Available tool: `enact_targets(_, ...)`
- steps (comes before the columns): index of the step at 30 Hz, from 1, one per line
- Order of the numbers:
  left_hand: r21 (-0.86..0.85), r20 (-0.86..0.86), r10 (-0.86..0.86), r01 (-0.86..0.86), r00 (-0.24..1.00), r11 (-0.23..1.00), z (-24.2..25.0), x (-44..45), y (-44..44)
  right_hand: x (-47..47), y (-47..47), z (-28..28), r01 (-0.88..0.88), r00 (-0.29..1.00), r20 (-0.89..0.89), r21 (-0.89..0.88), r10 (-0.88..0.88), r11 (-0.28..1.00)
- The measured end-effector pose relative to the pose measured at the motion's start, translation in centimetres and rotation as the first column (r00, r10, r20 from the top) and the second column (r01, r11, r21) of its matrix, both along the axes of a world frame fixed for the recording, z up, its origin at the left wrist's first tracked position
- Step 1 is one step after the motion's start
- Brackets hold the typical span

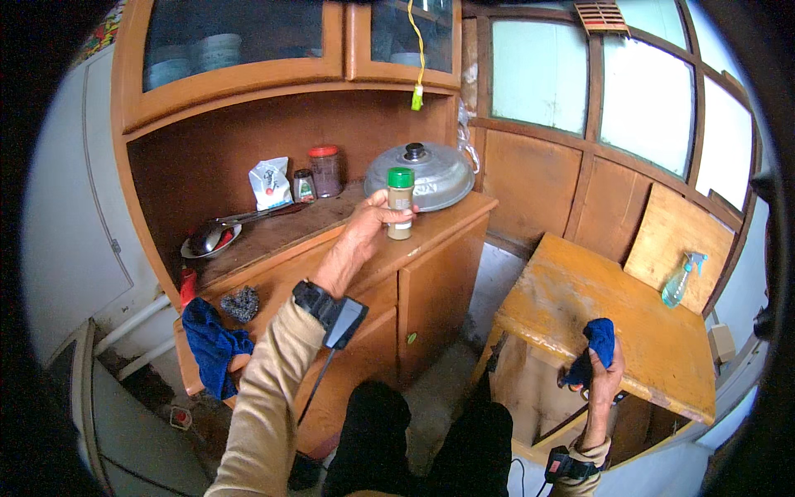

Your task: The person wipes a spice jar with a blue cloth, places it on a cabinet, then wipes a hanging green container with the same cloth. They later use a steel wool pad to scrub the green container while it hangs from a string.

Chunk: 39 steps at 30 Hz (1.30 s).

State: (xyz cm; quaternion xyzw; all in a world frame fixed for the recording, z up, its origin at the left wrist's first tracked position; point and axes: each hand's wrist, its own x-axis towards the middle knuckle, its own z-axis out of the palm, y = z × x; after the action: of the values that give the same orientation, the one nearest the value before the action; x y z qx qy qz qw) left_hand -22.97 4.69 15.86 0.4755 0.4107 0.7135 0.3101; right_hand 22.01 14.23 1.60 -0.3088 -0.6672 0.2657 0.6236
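Note:
My left hand (374, 220) holds a spice jar (400, 202) with a green lid upright, at the front of the wooden cabinet's counter. Just behind it, a large metal lid (428, 177) with a black knob rests on the counter. Over the front edge of the wooden table at the right, my right hand (605, 366) grips a dark blue cloth (599, 338). Further back in the cabinet's niche stand a white packet (271, 183), a small dark-capped jar (304, 186) and a red-lidded jar (325, 171).
A white dish (214, 242) with a ladle lies at the niche's left. A second blue cloth (214, 348) hangs over the counter's left corner beside a scouring pad (241, 304). On the table (559, 286), a spray bottle (682, 282) stands before a leaning board (677, 236). A yellow cord (420, 46) dangles above.

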Motion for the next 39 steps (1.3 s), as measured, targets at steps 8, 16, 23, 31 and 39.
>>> enact_targets(8,-0.109,-0.189,0.399,-0.423,0.897,0.900,2.4,-10.2,-1.8,1.1,2.0,-0.7,0.156,0.955,0.243,0.069,-0.169,0.985)
enact_targets(16,-0.143,-0.283,0.566,-0.618,0.774,0.773,2.8,-17.9,-3.5,0.5,2.3,-1.7,0.158,0.953,0.241,0.113,-0.181,0.981)
enact_targets(23,-0.174,-0.447,0.664,-0.786,0.600,0.593,0.2,-22.5,0.7,0.5,2.1,-1.9,0.184,0.926,0.310,0.126,-0.215,0.975)
enact_targets(31,-0.216,-0.734,0.557,-0.911,0.388,0.350,-1.7,-28.7,5.8,1.3,2.4,-3.0,0.199,0.878,0.423,0.103,-0.224,0.975)
enact_targets(39,-0.206,-0.783,0.543,-0.950,0.303,0.234,-1.3,-29.4,7.0,1.3,0.7,-2.1,0.255,0.848,0.468,0.051,-0.248,0.966)
